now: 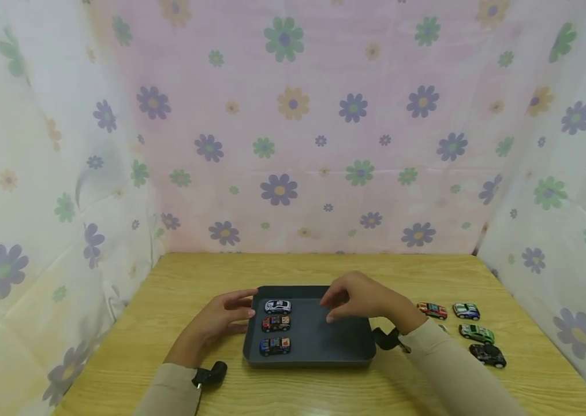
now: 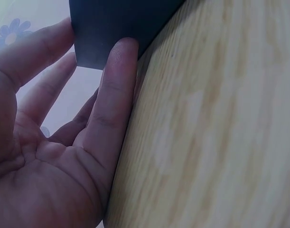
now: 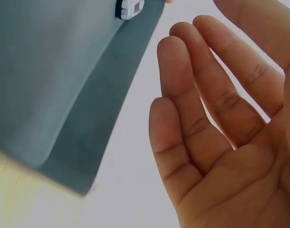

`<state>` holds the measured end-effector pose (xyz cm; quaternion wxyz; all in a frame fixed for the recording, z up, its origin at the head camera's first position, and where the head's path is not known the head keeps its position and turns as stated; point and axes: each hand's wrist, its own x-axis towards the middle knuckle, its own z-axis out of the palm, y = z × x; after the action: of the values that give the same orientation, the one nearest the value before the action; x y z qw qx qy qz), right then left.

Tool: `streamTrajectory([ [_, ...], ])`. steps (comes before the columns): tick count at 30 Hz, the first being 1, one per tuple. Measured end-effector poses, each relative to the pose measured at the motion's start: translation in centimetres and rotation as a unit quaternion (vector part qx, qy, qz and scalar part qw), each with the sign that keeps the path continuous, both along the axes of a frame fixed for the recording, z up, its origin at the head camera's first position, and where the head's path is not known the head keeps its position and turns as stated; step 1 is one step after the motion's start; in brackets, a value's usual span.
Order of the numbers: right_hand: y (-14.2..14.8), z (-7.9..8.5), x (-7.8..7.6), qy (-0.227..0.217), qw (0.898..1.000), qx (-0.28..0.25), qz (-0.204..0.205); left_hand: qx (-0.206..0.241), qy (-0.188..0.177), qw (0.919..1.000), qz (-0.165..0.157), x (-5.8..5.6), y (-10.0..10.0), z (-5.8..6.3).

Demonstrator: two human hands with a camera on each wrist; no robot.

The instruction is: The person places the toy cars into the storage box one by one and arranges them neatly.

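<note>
In the head view, a dark grey tray (image 1: 309, 364) lies on the wooden desk (image 1: 209, 267) at the lower centre of the frame, with three toy cars in a column along its left side: a white car (image 1: 277, 307) at the top, a red car (image 1: 276, 323) below it and a blue car (image 1: 275, 346) lowest. The left hand (image 1: 217, 315) touches the tray's left edge, while the right hand (image 1: 361, 297) hangs over the tray's right half, thumb and fingertips apart, with nothing in its grip. Toward the lower right of the frame, four more cars lie on the desk: an orange-red car (image 1: 432, 311), a white-and-green car (image 1: 466, 311), a green car (image 1: 477, 333) and a black car (image 1: 488, 355). The step in hand looks like setting cars into rows in the tray, about partway through; the next move would seem to call for the right hand to reach right and pinch another car while the left steadies the tray. In the left wrist view, a fingertip presses the tray's dark wall at top centre, fingers spread rather than curled around it. In the right wrist view, the fingers reach up loosely at the right, clamped on nothing, with the white car at the top.
</note>
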<state>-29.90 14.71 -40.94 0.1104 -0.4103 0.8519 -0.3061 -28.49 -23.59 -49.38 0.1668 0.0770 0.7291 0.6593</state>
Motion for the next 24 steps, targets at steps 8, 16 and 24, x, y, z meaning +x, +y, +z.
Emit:
streamTrajectory([
  [8,4.9,-1.1,1.5,0.036,0.998,-0.029,-0.044,-0.004,-0.007,0.9999,0.015,-0.1,0.0,0.3],
  [16,9.1,-1.7,2.5,0.075,0.990,-0.050,-0.113,-0.007,-0.002,0.9999,0.011,-0.3,-0.2,-0.3],
  [24,12.6,-0.7,3.4,0.105,0.975,-0.036,-0.193,-0.010,0.005,0.9999,0.009,-0.2,0.0,-0.3],
])
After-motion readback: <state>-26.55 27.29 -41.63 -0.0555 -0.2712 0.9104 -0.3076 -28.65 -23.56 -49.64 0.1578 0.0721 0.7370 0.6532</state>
